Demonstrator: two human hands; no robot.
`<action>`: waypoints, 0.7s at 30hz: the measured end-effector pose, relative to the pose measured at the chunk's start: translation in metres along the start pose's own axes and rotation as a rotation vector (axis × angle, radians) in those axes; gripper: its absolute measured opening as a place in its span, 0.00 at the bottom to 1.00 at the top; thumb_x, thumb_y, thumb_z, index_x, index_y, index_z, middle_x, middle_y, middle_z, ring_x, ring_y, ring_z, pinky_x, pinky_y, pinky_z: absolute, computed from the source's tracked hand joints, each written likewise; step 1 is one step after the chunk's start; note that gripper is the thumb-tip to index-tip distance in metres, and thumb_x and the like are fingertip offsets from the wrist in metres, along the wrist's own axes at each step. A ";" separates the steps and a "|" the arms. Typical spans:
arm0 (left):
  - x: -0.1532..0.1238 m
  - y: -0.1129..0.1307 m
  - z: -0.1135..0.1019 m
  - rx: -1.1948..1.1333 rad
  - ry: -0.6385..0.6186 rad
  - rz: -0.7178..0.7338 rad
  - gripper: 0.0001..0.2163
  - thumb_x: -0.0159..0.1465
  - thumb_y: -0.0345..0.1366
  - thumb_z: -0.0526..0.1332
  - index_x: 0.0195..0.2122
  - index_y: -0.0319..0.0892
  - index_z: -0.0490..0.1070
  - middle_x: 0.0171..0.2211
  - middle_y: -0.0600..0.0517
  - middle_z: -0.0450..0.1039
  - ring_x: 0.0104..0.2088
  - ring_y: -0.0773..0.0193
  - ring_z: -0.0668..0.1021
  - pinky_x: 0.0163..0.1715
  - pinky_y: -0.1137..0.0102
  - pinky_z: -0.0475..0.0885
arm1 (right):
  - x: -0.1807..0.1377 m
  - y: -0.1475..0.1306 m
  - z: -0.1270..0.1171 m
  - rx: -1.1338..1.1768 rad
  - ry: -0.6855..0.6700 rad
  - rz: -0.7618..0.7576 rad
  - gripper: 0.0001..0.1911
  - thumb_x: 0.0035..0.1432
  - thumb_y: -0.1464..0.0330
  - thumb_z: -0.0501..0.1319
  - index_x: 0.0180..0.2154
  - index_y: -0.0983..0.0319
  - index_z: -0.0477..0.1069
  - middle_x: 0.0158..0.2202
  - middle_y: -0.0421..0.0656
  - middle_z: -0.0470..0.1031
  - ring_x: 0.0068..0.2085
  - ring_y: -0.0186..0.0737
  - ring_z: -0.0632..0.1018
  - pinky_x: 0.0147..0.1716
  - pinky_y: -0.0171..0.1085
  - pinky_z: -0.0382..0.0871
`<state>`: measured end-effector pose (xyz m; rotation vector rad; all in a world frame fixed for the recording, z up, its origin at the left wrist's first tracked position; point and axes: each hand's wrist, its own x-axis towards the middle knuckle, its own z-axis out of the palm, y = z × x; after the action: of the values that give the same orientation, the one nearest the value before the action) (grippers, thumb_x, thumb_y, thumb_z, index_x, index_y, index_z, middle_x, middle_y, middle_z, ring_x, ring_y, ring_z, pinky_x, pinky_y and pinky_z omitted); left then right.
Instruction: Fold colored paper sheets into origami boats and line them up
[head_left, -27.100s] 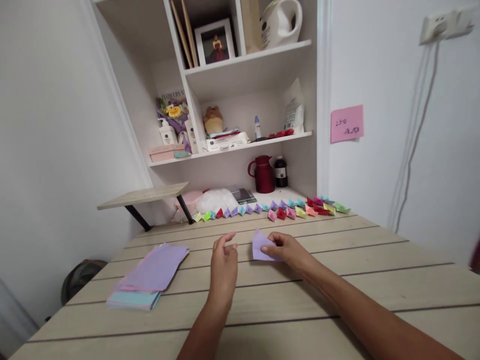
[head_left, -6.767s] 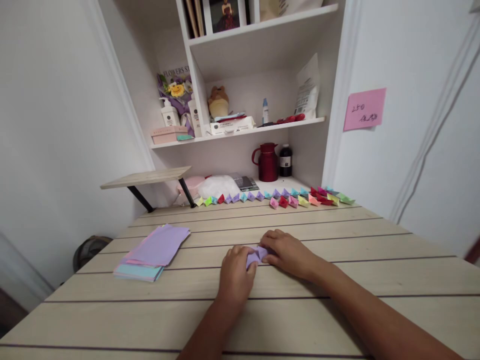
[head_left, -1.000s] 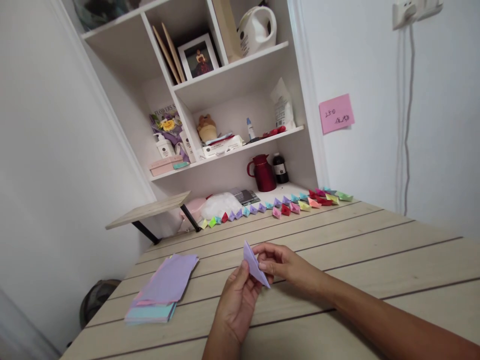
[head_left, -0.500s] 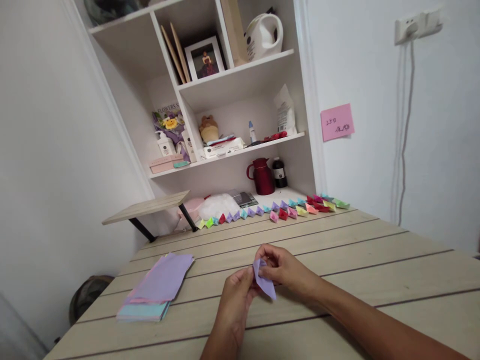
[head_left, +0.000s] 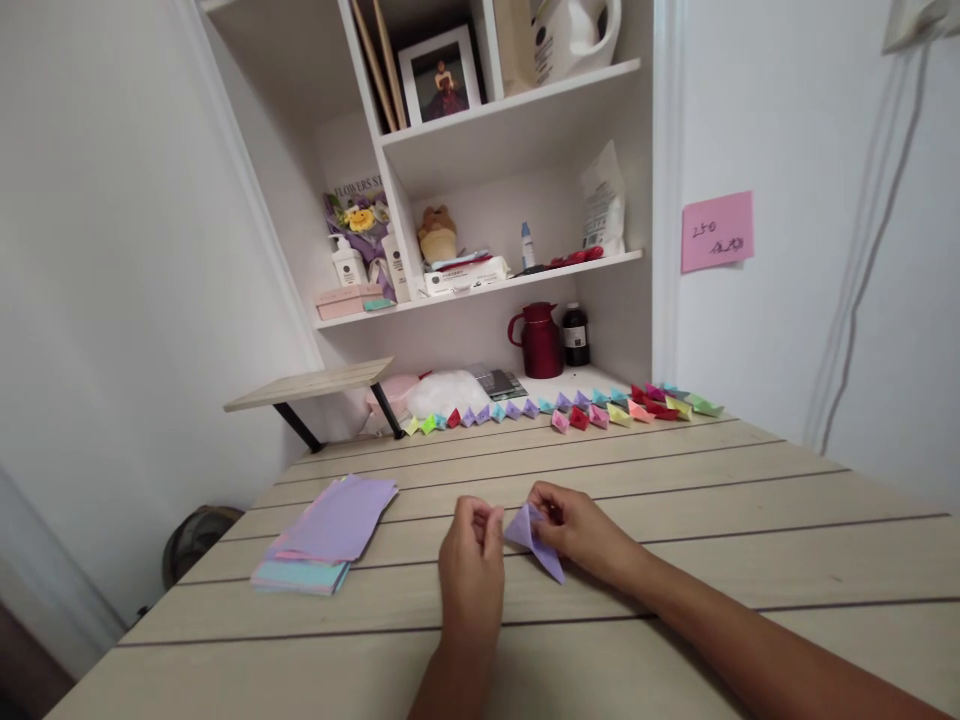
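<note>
My right hand [head_left: 574, 525] holds a folded piece of purple paper [head_left: 546, 558] just above the wooden table, its fingers tucked inside the fold. The paper has a pointed corner toward the left and another hanging down toward me. My left hand [head_left: 471, 560] is closed beside it, with thumb and fingertips pressed together close to the paper's left corner. Whether those fingertips grip anything is too small to tell. Left of my hands lies a stack of coloured paper sheets [head_left: 349, 520], purple on top with pink and light blue below.
Small folded paper boats [head_left: 577, 418] in many colours line the table's [head_left: 675, 650] far edge. A small raised wooden stand [head_left: 315, 385] is at the back left. Behind are white shelves [head_left: 517, 150], a red jug [head_left: 541, 342] and a dark bottle [head_left: 576, 335]. A pink note [head_left: 718, 232] is on the wall.
My left hand has drawn back from the purple paper and turned more upright. The paper, in my right hand, shows a wider fold. The whole view has shifted slightly.
</note>
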<state>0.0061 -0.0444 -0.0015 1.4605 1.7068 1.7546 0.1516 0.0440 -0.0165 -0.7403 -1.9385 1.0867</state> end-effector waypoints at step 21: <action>-0.007 -0.009 0.011 0.495 -0.431 0.249 0.16 0.49 0.18 0.53 0.32 0.46 0.70 0.34 0.52 0.69 0.38 0.58 0.70 0.37 0.68 0.59 | -0.006 -0.001 -0.013 -0.192 -0.198 -0.049 0.11 0.39 0.80 0.56 0.25 0.60 0.68 0.25 0.35 0.67 0.28 0.33 0.67 0.28 0.31 0.58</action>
<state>0.0142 -0.0411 -0.0144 2.1501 1.8462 1.0241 0.1658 0.0442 -0.0131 -0.7060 -2.2411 0.9843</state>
